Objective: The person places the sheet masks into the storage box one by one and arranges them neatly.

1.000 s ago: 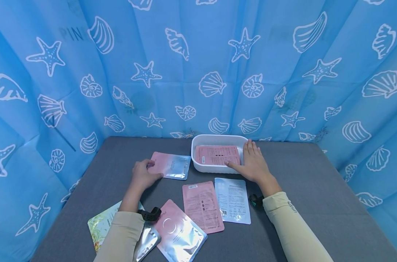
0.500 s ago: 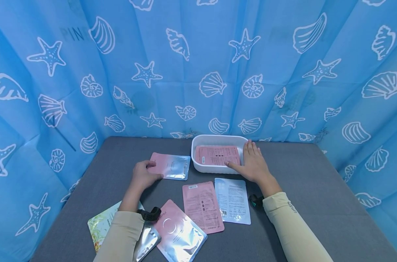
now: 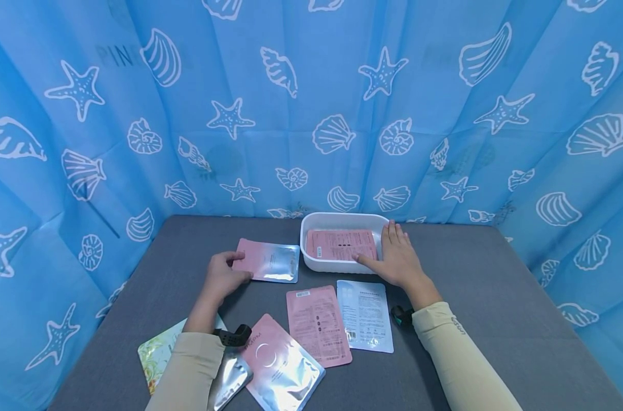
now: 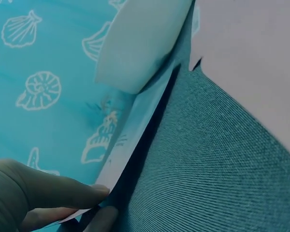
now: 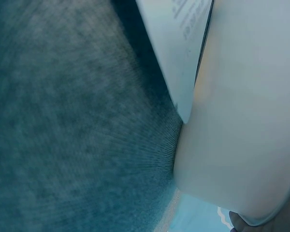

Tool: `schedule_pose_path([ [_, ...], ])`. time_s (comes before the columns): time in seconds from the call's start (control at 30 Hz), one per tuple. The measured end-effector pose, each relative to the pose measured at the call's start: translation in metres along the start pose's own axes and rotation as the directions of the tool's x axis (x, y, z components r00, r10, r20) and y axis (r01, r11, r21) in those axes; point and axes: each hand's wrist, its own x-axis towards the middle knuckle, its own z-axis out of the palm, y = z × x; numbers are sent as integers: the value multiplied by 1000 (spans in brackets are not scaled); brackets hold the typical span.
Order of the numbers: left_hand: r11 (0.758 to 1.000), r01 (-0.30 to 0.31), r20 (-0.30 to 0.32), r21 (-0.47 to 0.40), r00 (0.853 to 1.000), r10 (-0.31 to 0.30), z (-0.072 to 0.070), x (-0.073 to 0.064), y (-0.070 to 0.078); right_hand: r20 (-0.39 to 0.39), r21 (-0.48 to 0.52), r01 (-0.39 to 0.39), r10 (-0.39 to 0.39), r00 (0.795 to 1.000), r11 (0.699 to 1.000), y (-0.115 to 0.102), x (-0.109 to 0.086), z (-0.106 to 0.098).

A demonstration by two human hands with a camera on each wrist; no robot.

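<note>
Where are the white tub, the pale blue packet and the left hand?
White tub (image 3: 337, 266), head view: front outer wall.
Pale blue packet (image 3: 365, 315), head view: middle of printed face.
Left hand (image 3: 225, 278), head view: back of the hand.

The left hand (image 3: 226, 278) and the right hand (image 3: 400, 255) are bare, and the sleeves (image 3: 190, 368) are long, smooth and light tan. The right sleeve (image 3: 465, 359) has small dark marks (image 3: 458, 325) near its end, like letters too tiny to read. A black gadget (image 3: 233, 336) with a rounded tip sits at the left wrist (image 3: 200, 321), and a dark little gadget (image 3: 401, 315) with some green sits at the right wrist (image 3: 425, 293).
</note>
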Motion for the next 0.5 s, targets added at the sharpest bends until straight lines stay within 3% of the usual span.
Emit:
schedule_pose_path([
  [0.5, 988, -32, 5, -154, 999, 33, -7, -4, 11, -11, -3, 5, -5, 1000, 1000, -1, -1, 0],
])
